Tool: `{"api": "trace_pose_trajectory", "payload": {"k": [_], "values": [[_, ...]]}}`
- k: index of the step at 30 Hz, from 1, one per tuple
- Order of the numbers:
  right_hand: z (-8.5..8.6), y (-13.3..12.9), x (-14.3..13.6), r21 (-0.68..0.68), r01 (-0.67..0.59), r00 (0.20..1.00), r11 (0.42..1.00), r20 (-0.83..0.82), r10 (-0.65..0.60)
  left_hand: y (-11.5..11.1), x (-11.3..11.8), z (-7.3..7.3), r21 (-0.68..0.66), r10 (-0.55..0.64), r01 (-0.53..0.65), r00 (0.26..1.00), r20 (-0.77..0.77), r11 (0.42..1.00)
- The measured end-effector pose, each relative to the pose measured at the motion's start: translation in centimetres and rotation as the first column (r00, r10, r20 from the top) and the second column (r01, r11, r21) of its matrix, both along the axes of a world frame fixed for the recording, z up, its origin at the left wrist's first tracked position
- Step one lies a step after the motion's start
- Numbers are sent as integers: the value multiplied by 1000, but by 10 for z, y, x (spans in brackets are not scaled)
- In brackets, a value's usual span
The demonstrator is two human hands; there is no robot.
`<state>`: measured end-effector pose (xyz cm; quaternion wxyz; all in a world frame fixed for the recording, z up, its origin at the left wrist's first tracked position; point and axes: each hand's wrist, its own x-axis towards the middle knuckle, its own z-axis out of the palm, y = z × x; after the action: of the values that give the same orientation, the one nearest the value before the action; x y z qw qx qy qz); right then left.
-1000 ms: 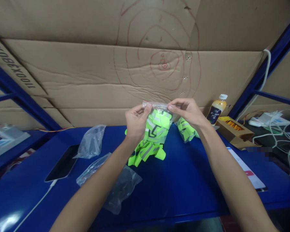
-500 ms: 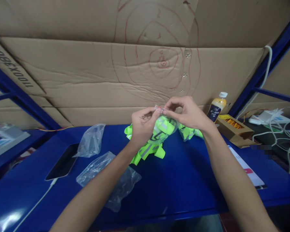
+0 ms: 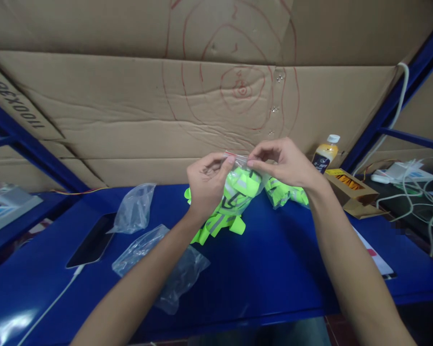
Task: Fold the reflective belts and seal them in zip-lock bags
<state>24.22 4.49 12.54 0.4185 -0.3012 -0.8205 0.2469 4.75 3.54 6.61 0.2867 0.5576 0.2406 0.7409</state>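
A clear zip bag (image 3: 241,185) filled with neon green reflective straps hangs upright between my hands. My left hand (image 3: 208,181) pinches the left end of its red-lined top edge. At the right end of that edge, my right hand (image 3: 281,161) pinches the bag between thumb and fingers. Loose neon green straps (image 3: 220,226) lie on the blue table below and behind the bag. Another clear bag with green straps (image 3: 283,192) rests just to the right, partly behind my right hand.
Clear plastic bags (image 3: 135,209) and a black phone (image 3: 92,242) on a white cable lie left on the blue table (image 3: 267,278). At right are a bottle (image 3: 325,154), an open carton (image 3: 351,192) and a white-screened device (image 3: 377,257). Cardboard (image 3: 130,105) stands behind.
My hands have moved slightly apart, and more of the bag's top edge shows stretched between them. The whole view has shifted a little.
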Motion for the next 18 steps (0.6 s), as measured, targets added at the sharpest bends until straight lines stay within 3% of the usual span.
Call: {"api": "trace_pose_trajectory", "payload": {"k": [7, 12, 18], "values": [[-7, 6, -3, 8, 0, 1000, 1000, -6, 0, 10, -7, -6, -15, -56, 56, 998, -8, 998], [-9, 10, 1, -38, 16, 1000, 999, 7, -16, 18, -14, -4, -44, -55, 58, 996, 70, 997], [-9, 13, 1, 29, 65, 992, 997, -106, -61, 21, -14, 0, -55, -109, 119, 980, 166, 991]]}}
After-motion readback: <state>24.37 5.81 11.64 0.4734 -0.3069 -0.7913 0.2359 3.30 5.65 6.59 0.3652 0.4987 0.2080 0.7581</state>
